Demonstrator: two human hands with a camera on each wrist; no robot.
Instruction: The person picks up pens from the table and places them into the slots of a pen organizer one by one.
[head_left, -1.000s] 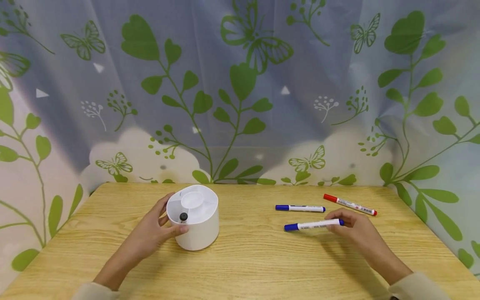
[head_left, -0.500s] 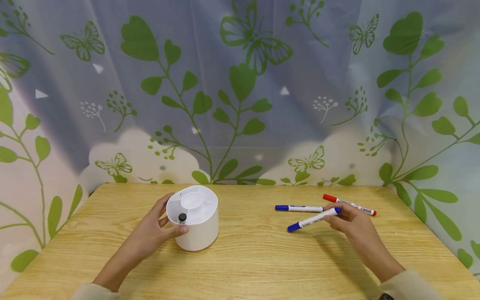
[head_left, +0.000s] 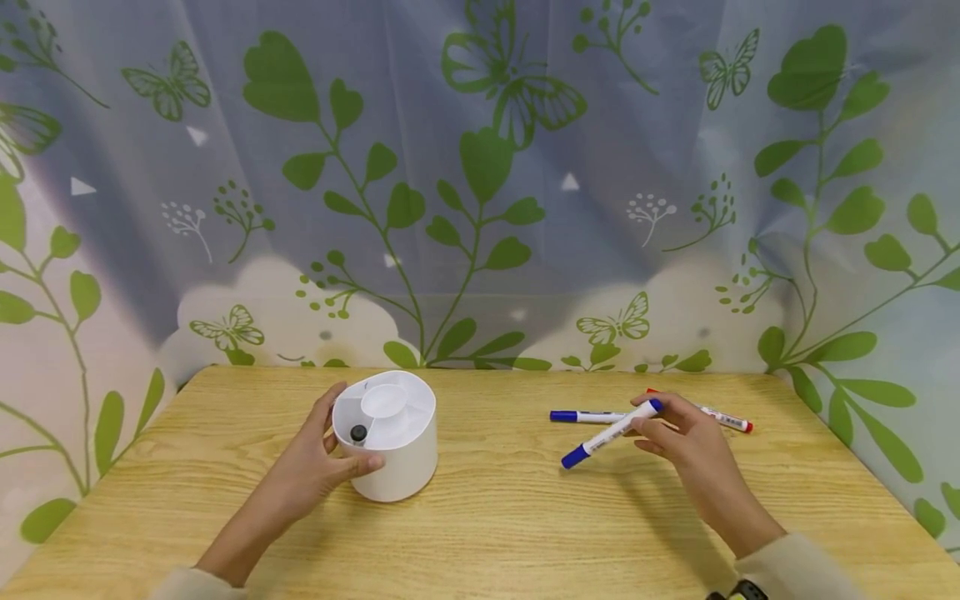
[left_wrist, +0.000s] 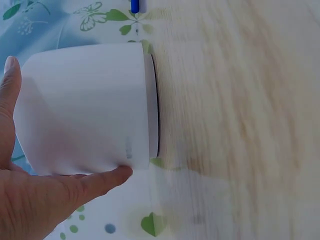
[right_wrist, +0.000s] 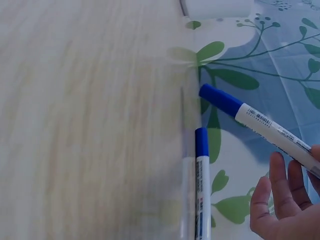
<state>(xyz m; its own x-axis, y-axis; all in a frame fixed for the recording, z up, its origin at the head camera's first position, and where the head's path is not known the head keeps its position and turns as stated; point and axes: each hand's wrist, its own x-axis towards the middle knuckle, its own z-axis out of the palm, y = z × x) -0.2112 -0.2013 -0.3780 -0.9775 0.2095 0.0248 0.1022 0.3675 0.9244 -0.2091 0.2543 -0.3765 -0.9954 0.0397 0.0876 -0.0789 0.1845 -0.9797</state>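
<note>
A round white pen holder (head_left: 397, 471) with a slanted, divided top stands on the table. My left hand (head_left: 303, 471) grips its left side, thumb at the front; the left wrist view shows the hand against the holder's smooth wall (left_wrist: 90, 110). A black-tipped thing (head_left: 358, 433) pokes up in the holder's front left compartment. My right hand (head_left: 693, 450) pinches a blue-capped white marker (head_left: 611, 435) near its far end, tilted with the cap low, above the table. In the right wrist view that marker (right_wrist: 270, 127) slants with its cap leftward.
Behind the held marker, another blue marker (head_left: 592, 417) lies on the wooden table (head_left: 480, 533). A red marker (head_left: 727, 418) lies beyond my right hand, partly hidden by it. A leaf-patterned curtain (head_left: 480, 275) hangs along the table's back edge.
My right hand has lifted the blue marker off the table, moved it slightly left and tilted it more steeply. My left hand stays on the pen holder; its thumb has shifted slightly right.
</note>
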